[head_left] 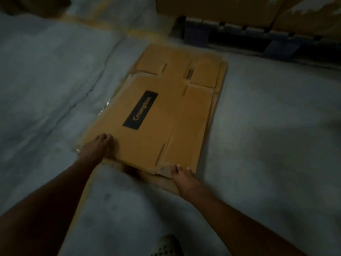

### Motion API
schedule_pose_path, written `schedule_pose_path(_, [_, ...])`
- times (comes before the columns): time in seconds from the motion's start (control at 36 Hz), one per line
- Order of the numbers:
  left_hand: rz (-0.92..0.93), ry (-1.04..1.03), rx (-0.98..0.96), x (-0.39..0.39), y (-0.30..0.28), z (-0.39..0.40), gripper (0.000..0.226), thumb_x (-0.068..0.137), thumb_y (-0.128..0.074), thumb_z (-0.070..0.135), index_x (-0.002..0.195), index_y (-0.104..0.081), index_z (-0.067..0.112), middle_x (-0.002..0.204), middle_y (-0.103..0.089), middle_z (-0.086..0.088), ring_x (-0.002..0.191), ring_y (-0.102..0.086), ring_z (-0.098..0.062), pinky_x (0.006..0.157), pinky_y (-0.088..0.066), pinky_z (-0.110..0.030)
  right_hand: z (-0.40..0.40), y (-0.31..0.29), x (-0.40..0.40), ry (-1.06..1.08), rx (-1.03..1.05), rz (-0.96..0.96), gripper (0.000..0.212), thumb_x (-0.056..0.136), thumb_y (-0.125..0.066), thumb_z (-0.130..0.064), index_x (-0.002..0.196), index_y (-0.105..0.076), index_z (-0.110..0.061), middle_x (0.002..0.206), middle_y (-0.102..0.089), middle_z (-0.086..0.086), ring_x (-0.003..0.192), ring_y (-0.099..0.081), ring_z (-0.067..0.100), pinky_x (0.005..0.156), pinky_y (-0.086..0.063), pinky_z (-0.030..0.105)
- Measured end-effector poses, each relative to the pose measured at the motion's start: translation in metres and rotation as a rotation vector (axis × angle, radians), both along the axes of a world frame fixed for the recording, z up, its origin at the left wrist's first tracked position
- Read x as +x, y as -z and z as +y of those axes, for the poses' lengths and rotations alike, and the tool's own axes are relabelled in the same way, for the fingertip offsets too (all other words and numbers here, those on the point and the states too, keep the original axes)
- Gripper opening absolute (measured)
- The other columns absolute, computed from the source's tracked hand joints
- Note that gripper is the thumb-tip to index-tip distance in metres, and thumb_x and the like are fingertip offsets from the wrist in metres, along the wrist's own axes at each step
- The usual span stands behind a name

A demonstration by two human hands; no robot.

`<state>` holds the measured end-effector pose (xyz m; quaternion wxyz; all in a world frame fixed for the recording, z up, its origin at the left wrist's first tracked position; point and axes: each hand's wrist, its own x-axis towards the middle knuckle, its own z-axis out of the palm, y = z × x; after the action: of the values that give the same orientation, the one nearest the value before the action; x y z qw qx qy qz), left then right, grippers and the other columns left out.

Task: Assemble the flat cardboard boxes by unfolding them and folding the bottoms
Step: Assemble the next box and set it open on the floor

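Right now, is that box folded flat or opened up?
Folded flat: the box lies on the floor, flaps level, both hands at its near edge.

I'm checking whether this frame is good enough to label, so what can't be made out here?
- Head view: how many sheets lie under the top flat box; only stepped edges show.
- Left hand fingertips, curled over the near edge.
- What the right hand pinches: blurred, torn corner.
- Stacked boxes, cut off by the top edge.

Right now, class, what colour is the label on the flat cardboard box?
Black label with tan lettering, head view.
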<state>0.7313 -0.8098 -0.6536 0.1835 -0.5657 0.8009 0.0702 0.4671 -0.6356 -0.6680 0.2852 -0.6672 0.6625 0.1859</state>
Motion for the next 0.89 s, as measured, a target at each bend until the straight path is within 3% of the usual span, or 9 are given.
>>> schedule_pose_path(0.11, [0.057,0.038,0.090,0.015,0.042,0.018,0.067,0.085,-0.052,0.000,0.147,-0.031,0.014,0.150,-0.031,-0.008,0.128,-0.045,-0.029,0.090,-0.048,-0.039,0.026,0.045,0.004,-0.051,-0.026,0.048,0.050,0.096,-0.039,-0.001,0.143,-0.023,0.003,0.132,-0.037,0.023,0.112,-0.043,0.043,0.095,-0.038,0.053])
schedule_pose_path(0.22, [0.239,-0.025,0.063,-0.002,0.071,0.058,0.057,0.078,-0.053,-0.002,0.133,-0.049,0.013,0.141,-0.042,-0.008,0.115,-0.055,-0.032,0.083,-0.046,-0.037,0.028,0.063,0.015,-0.117,-0.038,0.127,0.039,0.085,-0.055,0.001,0.122,-0.051,0.009,0.102,-0.056,0.022,0.085,-0.054,0.040,0.073,-0.049,0.050])
schedule_pose_path(0.33, [0.441,-0.208,0.223,-0.033,0.109,0.115,0.027,0.083,-0.061,0.010,0.106,-0.060,0.024,0.129,-0.050,-0.006,0.117,-0.053,-0.032,0.086,-0.051,-0.040,0.022,0.065,0.013,-0.150,0.064,0.014,0.040,0.093,-0.039,0.007,0.133,-0.038,0.003,0.125,-0.050,0.024,0.113,-0.051,0.040,0.088,-0.045,0.046])
schedule_pose_path(0.39, [0.434,-0.333,0.299,-0.054,0.123,0.141,0.045,0.087,-0.057,0.008,0.130,-0.049,0.019,0.152,-0.031,-0.009,0.142,-0.027,-0.029,0.103,-0.042,-0.043,0.015,0.067,0.010,-0.102,0.141,-0.061,0.041,0.092,-0.042,0.008,0.132,-0.040,-0.001,0.127,-0.052,0.022,0.115,-0.053,0.038,0.089,-0.046,0.042])
schedule_pose_path(0.44, [0.397,-0.415,0.310,-0.068,0.129,0.151,0.065,0.089,-0.054,0.007,0.148,-0.025,0.007,0.159,-0.011,-0.013,0.147,-0.007,-0.029,0.111,-0.031,-0.040,0.013,0.070,0.010,-0.030,0.207,-0.148,0.052,0.089,-0.050,0.004,0.138,-0.034,-0.002,0.133,-0.049,0.022,0.120,-0.050,0.037,0.093,-0.045,0.042])
schedule_pose_path(0.58, [0.202,-0.286,0.321,-0.067,0.121,0.135,0.057,0.089,-0.048,0.021,0.139,-0.031,0.002,0.143,-0.031,-0.017,0.131,-0.032,-0.034,0.101,-0.040,-0.045,0.017,0.061,-0.008,0.052,0.397,-0.245,0.080,0.089,-0.054,-0.007,0.153,-0.006,-0.011,0.156,-0.019,0.020,0.142,-0.024,0.037,0.111,-0.033,0.047])
schedule_pose_path(0.75, [0.271,-0.132,0.515,-0.075,0.093,0.105,0.038,0.080,-0.044,0.040,0.106,-0.070,0.029,0.117,-0.066,-0.003,0.108,-0.060,-0.022,0.091,-0.050,-0.035,0.014,0.021,-0.014,0.083,0.212,-0.317,0.089,0.091,-0.056,-0.010,0.154,0.008,-0.014,0.158,-0.020,0.015,0.139,-0.031,0.033,0.110,-0.034,0.041])
schedule_pose_path(0.81, [0.362,-0.107,0.439,-0.102,0.052,0.111,0.040,0.085,-0.043,0.030,0.112,-0.068,0.014,0.118,-0.064,-0.012,0.110,-0.059,-0.029,0.093,-0.048,-0.039,0.003,-0.004,-0.018,0.058,0.084,-0.321,0.091,0.091,-0.057,-0.014,0.153,0.009,-0.015,0.158,-0.018,0.013,0.140,-0.029,0.033,0.111,-0.032,0.040])
schedule_pose_path(0.89, [0.467,-0.142,0.315,-0.141,0.013,0.115,0.053,0.088,-0.048,0.007,0.140,-0.042,0.008,0.142,-0.045,-0.013,0.128,-0.046,-0.031,0.103,-0.040,-0.040,-0.013,-0.035,-0.025,0.017,-0.072,-0.283,0.090,0.091,-0.054,-0.009,0.153,0.010,-0.014,0.159,-0.014,0.011,0.143,-0.022,0.030,0.114,-0.024,0.038])
